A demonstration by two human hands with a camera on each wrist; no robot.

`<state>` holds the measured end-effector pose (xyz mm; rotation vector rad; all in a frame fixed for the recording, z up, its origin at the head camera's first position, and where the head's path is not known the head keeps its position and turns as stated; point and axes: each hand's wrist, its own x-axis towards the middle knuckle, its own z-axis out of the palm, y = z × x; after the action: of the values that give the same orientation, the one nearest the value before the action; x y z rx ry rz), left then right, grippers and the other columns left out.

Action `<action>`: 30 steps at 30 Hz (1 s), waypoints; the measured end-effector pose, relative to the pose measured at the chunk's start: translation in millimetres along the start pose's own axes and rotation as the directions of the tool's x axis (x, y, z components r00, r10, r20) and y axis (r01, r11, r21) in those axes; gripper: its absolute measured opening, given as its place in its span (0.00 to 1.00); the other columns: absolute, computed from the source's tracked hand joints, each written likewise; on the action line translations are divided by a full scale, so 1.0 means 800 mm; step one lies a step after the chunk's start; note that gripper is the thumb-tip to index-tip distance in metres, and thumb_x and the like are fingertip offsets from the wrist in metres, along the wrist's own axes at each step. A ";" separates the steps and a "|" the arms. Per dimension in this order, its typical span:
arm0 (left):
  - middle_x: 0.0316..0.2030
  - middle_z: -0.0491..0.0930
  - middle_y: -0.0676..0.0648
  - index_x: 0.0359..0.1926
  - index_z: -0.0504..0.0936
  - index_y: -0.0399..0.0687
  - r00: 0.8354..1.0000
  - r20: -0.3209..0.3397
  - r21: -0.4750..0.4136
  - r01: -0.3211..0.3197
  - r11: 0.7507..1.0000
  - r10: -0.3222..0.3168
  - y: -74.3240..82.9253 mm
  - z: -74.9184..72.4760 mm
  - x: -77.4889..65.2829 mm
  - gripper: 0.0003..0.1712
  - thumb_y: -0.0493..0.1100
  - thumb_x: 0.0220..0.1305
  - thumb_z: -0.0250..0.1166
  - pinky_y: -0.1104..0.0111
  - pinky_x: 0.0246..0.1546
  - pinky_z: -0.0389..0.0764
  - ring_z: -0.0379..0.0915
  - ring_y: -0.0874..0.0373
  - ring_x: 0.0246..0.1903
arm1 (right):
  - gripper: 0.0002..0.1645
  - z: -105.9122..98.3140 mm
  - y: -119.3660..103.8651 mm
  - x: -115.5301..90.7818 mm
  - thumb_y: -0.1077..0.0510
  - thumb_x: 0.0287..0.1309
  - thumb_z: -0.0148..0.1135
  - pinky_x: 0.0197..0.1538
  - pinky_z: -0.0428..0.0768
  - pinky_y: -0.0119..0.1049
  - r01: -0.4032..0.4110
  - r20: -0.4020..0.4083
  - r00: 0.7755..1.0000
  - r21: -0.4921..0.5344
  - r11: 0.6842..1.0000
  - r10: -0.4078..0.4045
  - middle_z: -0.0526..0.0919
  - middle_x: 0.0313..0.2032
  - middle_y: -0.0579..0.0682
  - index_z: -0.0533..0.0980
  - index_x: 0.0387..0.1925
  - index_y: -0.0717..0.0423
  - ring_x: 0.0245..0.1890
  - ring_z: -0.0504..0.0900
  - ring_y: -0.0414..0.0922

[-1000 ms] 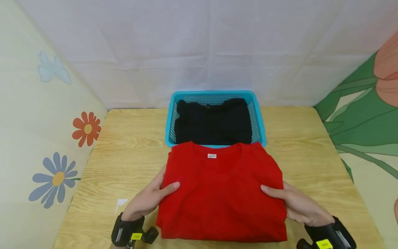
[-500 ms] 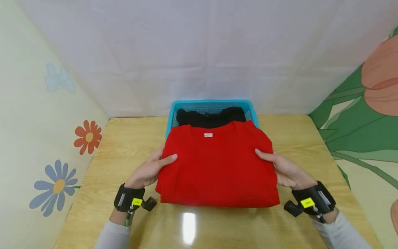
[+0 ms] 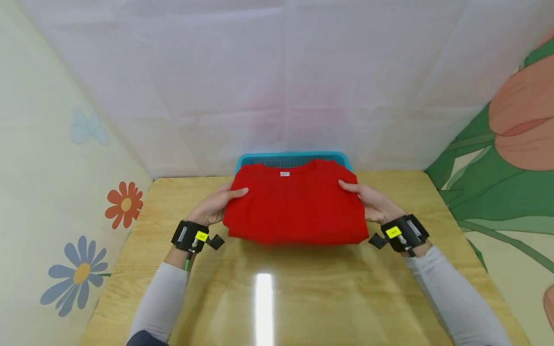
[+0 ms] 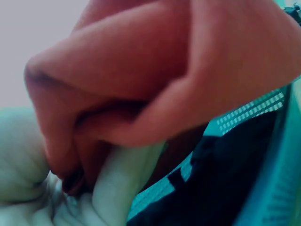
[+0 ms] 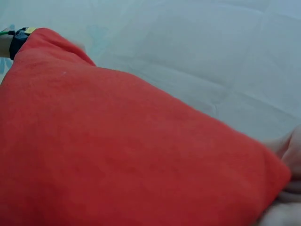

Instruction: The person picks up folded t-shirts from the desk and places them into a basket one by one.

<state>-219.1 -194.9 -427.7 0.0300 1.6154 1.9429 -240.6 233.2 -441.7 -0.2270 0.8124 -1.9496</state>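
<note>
A folded red shirt (image 3: 296,206) with a white neck label is held level between both hands, over the blue plastic basket (image 3: 294,154). My left hand (image 3: 214,206) grips its left side, thumb on top and fingers underneath. At the right side my right hand (image 3: 375,202) pinches the shirt the same way. In the left wrist view the shirt's folded edge sits between thumb and fingers, above a black garment (image 4: 221,179) lying in the basket. From the head view the shirt hides that garment and most of the basket.
The basket stands at the back of a wooden table (image 3: 311,298), close to a white sheet (image 3: 259,81) that hangs behind. Painted side panels (image 3: 519,192) flank the table on the left and right.
Both hands have carried the red shirt forward, away from the body, from in front of the basket to over it. The black garment has become covered in the head view.
</note>
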 end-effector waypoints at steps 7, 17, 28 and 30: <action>0.45 0.84 0.45 0.80 0.52 0.39 0.997 -0.048 0.051 0.071 0.996 -0.068 0.011 -0.015 0.043 0.33 0.45 0.85 0.54 0.63 0.32 0.91 0.90 0.55 0.33 | 0.26 -0.022 -0.018 0.024 0.45 0.88 0.31 0.47 0.91 0.44 -0.048 -0.191 0.981 -0.016 0.999 0.044 0.87 0.45 0.51 0.72 0.54 0.58 0.44 0.91 0.48; 0.59 0.74 0.41 0.87 0.32 0.47 0.977 -0.173 0.172 0.151 0.974 -0.121 0.030 -0.011 0.066 0.46 0.41 0.85 0.53 0.72 0.32 0.84 0.81 0.58 0.36 | 0.22 -0.037 -0.041 0.056 0.45 0.87 0.39 0.34 0.89 0.38 -0.084 -0.347 0.937 -0.125 0.989 0.036 0.88 0.38 0.49 0.74 0.52 0.57 0.34 0.90 0.46; 0.46 0.74 0.45 0.83 0.47 0.39 0.963 -0.248 0.190 0.158 0.969 -0.108 0.038 -0.010 0.074 0.37 0.38 0.83 0.53 0.73 0.30 0.80 0.77 0.58 0.33 | 0.23 -0.038 -0.063 0.073 0.46 0.88 0.33 0.44 0.91 0.45 -0.114 -0.300 0.950 -0.087 0.990 0.083 0.85 0.42 0.52 0.69 0.53 0.59 0.40 0.90 0.48; 0.43 0.72 0.45 0.83 0.44 0.39 0.961 -0.245 0.214 0.180 0.960 -0.125 0.039 -0.010 0.074 0.38 0.38 0.83 0.53 0.75 0.27 0.76 0.75 0.59 0.29 | 0.24 -0.037 -0.065 0.072 0.46 0.88 0.32 0.44 0.91 0.45 -0.129 -0.300 0.949 -0.087 0.988 0.098 0.85 0.42 0.52 0.69 0.53 0.60 0.40 0.90 0.48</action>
<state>-283.9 -177.3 -422.1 -0.2277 1.9318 1.6776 -321.6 213.6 -441.9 0.0521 1.1008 -1.8572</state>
